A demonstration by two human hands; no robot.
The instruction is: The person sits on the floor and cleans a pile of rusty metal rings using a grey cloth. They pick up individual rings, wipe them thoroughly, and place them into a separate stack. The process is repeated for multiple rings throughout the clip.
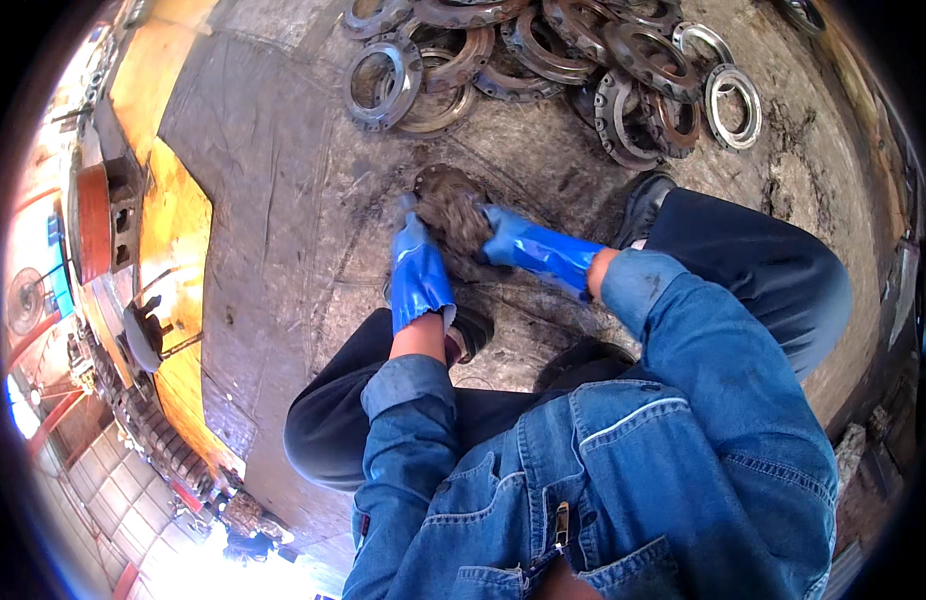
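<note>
Between my knees, just above the floor, is a dark, grimy round metal part (435, 180) with small holes along its rim. A brown, shaggy rag-like wad (461, 222) covers much of it; motion blurs its outline. My left hand (410, 238), in a blue rubber glove, grips the part's left side with the thumb pointing away from me. From the right, my gloved right hand (508, 238) is closed at the wad's edge. Its fingertips are partly hidden.
Several worn metal rings (543, 45) lie heaped on the stained floor (273, 200) beyond my hands. A bright metal ring (733, 107) sits at the heap's right. Yellow boarding (178, 270) runs along the left, beside machine parts. My shoes (645, 205) flank the work.
</note>
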